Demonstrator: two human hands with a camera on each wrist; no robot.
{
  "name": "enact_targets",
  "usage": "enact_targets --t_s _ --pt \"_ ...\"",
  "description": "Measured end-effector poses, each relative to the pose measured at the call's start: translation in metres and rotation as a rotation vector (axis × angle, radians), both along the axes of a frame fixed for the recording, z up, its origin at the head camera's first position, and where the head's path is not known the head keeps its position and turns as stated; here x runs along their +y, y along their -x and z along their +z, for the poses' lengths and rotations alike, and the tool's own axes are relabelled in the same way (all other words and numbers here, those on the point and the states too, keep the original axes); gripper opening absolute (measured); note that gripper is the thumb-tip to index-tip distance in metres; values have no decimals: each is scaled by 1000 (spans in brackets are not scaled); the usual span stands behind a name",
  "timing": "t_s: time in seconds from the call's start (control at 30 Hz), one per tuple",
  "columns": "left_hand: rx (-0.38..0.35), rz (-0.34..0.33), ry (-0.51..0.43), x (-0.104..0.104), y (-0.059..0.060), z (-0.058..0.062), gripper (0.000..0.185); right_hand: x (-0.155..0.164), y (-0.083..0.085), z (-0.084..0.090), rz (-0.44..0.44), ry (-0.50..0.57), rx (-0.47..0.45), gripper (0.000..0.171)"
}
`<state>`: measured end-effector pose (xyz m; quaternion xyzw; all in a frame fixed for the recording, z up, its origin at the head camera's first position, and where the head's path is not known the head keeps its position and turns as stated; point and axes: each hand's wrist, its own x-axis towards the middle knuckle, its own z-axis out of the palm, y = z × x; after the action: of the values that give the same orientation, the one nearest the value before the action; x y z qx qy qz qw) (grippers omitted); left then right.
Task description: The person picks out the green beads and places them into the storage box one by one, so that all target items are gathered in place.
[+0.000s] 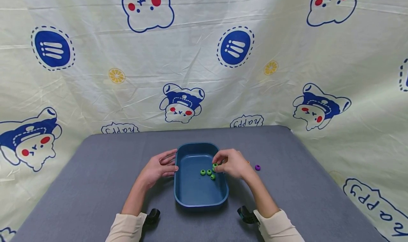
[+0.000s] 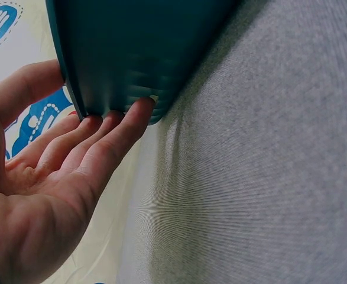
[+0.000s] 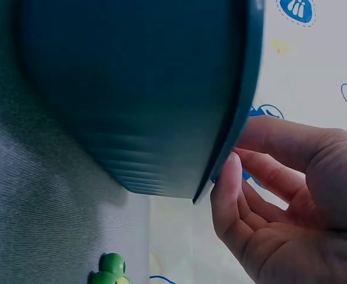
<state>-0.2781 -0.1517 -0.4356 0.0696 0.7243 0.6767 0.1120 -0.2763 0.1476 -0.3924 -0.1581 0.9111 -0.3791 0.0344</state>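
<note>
A dark blue rectangular tray [image 1: 196, 204] sits on the table, with several green beads [image 1: 203, 172] inside it towards the right. My left hand [image 1: 159, 168] touches the tray's left side, its fingers extended against the outer wall and the thumb at the rim. Reaching over the right rim, my right hand [image 1: 234, 164] has its fingers curled, and a green bead [image 1: 215, 165] shows between its thumb and fingertips. In the right wrist view the tray's wall [image 3: 155, 118] partly hides those fingertips.
To the right of the tray a purple bead [image 1: 257, 167] lies on the grey table [image 1: 274, 196]. Green beads [image 3: 109, 270] with a bit of yellow appear outside the tray in the right wrist view. A printed curtain [image 1: 197, 68] hangs behind the table.
</note>
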Motion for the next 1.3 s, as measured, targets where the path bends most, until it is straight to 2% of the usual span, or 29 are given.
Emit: enact_targets --t_s 0.47,1.3 --pt "-3 4 -4 -1 0 -2 66 -1 4 -8 -27 17 -18 12" --pt "1 1 -8 0 1 -2 66 0 3 -7 -29 18 -30 14"
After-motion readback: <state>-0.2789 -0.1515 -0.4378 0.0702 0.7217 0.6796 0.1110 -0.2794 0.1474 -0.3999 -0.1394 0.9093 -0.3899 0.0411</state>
